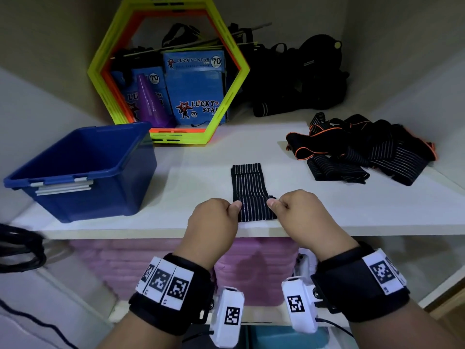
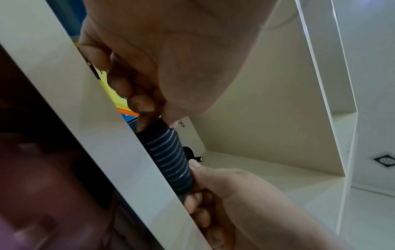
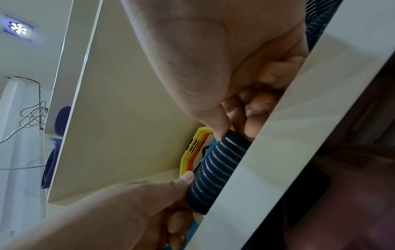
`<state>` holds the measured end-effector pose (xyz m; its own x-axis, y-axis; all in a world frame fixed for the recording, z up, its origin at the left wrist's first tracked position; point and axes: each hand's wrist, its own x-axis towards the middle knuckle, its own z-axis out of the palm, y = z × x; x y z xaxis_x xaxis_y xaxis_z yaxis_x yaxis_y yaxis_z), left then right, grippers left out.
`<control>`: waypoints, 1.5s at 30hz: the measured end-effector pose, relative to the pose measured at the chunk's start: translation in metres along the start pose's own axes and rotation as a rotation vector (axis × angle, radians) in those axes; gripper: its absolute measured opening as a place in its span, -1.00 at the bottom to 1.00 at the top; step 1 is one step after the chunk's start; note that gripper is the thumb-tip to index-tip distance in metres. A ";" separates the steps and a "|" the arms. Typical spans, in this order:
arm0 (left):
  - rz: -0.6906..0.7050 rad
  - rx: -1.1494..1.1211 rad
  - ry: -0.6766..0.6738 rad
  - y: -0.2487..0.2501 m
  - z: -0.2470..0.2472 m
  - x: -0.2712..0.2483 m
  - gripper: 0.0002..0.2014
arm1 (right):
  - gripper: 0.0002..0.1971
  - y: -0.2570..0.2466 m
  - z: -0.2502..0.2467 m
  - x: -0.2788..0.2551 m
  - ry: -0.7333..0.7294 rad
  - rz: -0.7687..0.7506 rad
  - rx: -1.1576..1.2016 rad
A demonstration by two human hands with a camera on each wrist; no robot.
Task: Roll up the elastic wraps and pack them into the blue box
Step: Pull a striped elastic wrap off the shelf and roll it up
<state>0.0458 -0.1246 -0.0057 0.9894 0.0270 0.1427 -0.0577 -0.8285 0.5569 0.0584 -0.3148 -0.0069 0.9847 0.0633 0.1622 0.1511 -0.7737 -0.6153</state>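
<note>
A black elastic wrap with thin white stripes (image 1: 247, 182) lies on the white shelf (image 1: 201, 157), its near end rolled into a tight cylinder (image 1: 255, 210) at the shelf's front edge. My left hand (image 1: 216, 220) pinches the roll's left end with thumb on top. My right hand (image 1: 299, 215) pinches its right end. The left wrist view shows the roll (image 2: 169, 162) held between both hands, and the right wrist view shows the roll (image 3: 215, 172) the same way. The blue box (image 1: 83, 170) stands open at the shelf's left. Its inside shows nothing.
A heap of loose black wraps (image 1: 362, 149), some edged in orange, lies at the right. Yellow and orange hexagon frames (image 1: 168, 69) stand at the back around blue packets and a purple cone. Dark straps and bags (image 1: 302, 76) fill the back right corner.
</note>
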 end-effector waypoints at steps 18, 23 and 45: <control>0.337 0.061 0.095 -0.012 0.010 -0.001 -0.54 | -0.77 0.008 -0.002 0.000 -0.006 -0.151 -0.036; 0.223 -0.043 -0.018 -0.019 -0.002 -0.002 -0.49 | -0.59 0.012 -0.014 0.003 -0.194 -0.104 -0.001; 0.251 0.092 0.131 -0.007 0.003 0.001 -0.80 | -0.86 0.005 0.003 0.007 -0.014 -0.107 -0.045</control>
<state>0.0477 -0.1206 -0.0115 0.9196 -0.1179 0.3747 -0.2802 -0.8654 0.4154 0.0668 -0.3157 -0.0112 0.9643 0.1556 0.2142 0.2517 -0.7895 -0.5598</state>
